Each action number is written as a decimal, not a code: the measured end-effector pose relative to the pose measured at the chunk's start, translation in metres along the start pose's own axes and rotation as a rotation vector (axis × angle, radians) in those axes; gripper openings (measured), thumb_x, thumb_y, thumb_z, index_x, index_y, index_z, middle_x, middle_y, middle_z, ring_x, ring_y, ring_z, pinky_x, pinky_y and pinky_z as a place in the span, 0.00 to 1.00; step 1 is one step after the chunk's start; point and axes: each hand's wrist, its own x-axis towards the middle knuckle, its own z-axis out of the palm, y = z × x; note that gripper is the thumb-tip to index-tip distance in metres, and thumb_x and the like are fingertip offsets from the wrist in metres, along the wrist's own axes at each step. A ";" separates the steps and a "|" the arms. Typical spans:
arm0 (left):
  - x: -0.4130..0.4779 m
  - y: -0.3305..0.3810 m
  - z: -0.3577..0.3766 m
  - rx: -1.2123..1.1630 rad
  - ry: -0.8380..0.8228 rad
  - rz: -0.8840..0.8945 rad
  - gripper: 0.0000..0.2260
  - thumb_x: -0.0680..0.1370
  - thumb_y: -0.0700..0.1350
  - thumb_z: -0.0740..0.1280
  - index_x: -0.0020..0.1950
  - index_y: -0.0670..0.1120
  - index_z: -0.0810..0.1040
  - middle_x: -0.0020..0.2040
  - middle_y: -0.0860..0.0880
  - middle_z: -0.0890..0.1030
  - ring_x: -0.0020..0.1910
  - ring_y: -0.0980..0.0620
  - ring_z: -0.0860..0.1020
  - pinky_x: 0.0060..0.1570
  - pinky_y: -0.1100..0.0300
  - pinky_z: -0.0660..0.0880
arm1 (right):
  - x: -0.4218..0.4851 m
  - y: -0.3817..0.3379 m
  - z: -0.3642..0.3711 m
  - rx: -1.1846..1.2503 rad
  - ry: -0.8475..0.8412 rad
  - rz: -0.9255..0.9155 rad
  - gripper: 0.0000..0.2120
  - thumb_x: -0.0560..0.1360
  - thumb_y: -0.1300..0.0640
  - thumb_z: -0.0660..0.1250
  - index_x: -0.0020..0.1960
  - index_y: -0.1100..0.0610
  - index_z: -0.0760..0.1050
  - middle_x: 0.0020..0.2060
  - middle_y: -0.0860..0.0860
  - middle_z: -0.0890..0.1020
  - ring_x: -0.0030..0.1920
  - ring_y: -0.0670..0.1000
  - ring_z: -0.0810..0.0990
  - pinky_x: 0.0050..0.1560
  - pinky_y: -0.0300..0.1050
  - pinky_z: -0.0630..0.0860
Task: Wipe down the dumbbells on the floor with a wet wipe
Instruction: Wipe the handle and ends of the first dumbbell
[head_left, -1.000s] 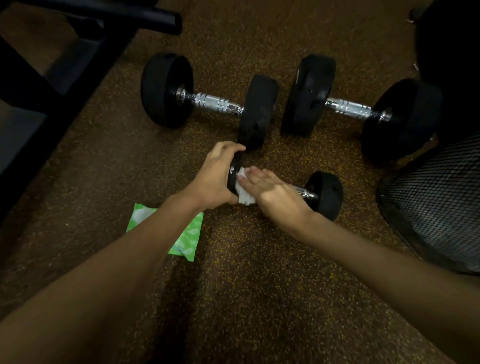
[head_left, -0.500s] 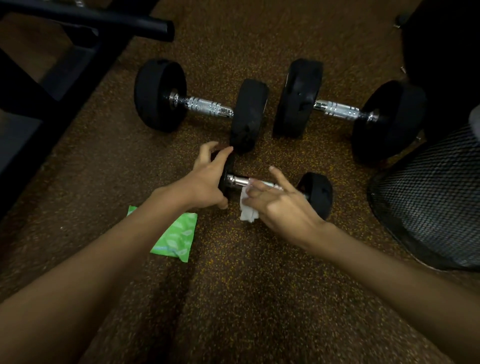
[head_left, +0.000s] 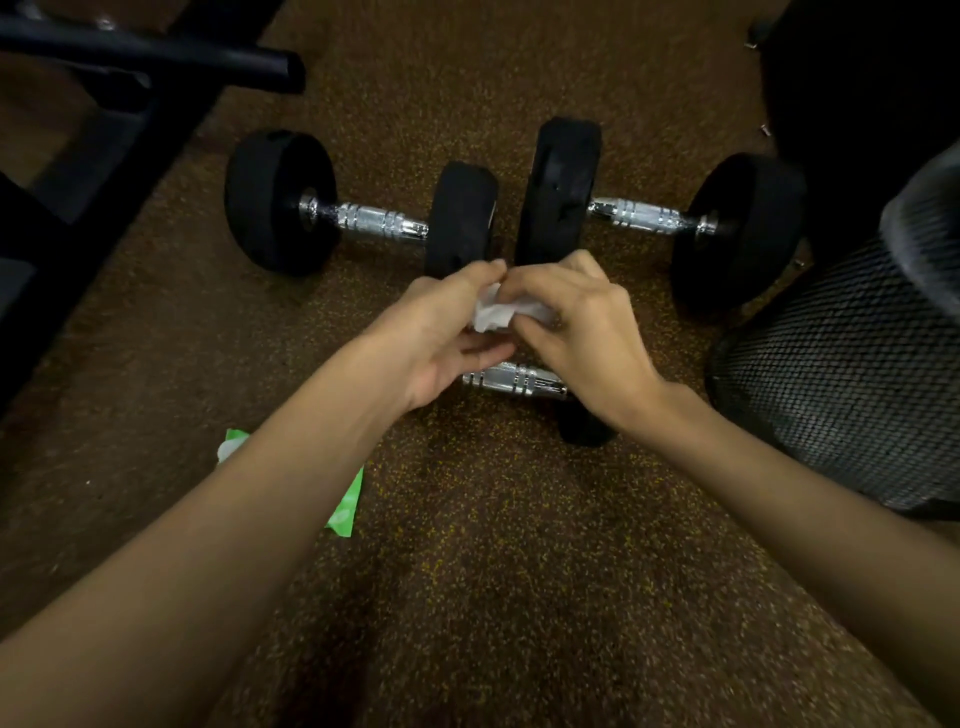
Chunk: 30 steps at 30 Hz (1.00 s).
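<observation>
The floor (head_left: 493, 597) is being seen as dark brown rubber flecked with yellow, and the nearest stretch of it, between the two forearms, is lying bare. A green wipe packet (head_left: 347, 506) is lying on it nearer than the small dumbbell (head_left: 511, 380) and to its left, half hidden under the left forearm.

The small dumbbell is resting on the floor under the hands, only its chrome handle and one black end being shown. Just above it, the wet wipe (head_left: 501, 314) is being pinched between both hands: the left hand (head_left: 441, 338) and the right hand (head_left: 576, 332) each have their grip clamped on the bunched white sheet, fingertips nearly meeting.

Beyond the small dumbbell, a left large dumbbell (head_left: 363, 215) and a right large dumbbell (head_left: 654, 215) are lying end to end, their inner plates just beside each other. A black mesh bin (head_left: 852, 374) is crowding the right edge, and a dark bench frame (head_left: 130, 78) is closing the far left.

Half a second earlier the wipe was being pressed to the small dumbbell's handle by the right hand while the left steadied its end; now both hands have been lifted off it.
</observation>
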 end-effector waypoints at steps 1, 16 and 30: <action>0.003 -0.002 0.002 -0.016 0.006 0.000 0.05 0.77 0.45 0.66 0.48 0.43 0.78 0.44 0.45 0.81 0.44 0.49 0.80 0.43 0.57 0.80 | -0.003 0.004 -0.003 0.037 -0.012 0.010 0.10 0.72 0.60 0.70 0.53 0.57 0.80 0.49 0.49 0.83 0.49 0.53 0.76 0.48 0.47 0.75; 0.054 -0.050 -0.003 1.349 0.019 0.569 0.11 0.79 0.41 0.59 0.54 0.53 0.78 0.53 0.47 0.75 0.52 0.47 0.74 0.52 0.52 0.72 | -0.038 0.061 -0.009 -0.015 -0.269 0.625 0.13 0.80 0.49 0.59 0.58 0.54 0.75 0.50 0.51 0.78 0.53 0.51 0.76 0.47 0.39 0.65; 0.077 -0.060 -0.012 1.405 -0.305 0.556 0.14 0.81 0.49 0.57 0.58 0.44 0.78 0.54 0.45 0.79 0.56 0.46 0.76 0.60 0.59 0.69 | -0.050 0.062 0.019 0.381 -0.094 0.848 0.16 0.79 0.42 0.57 0.58 0.51 0.70 0.44 0.47 0.78 0.45 0.47 0.75 0.41 0.39 0.68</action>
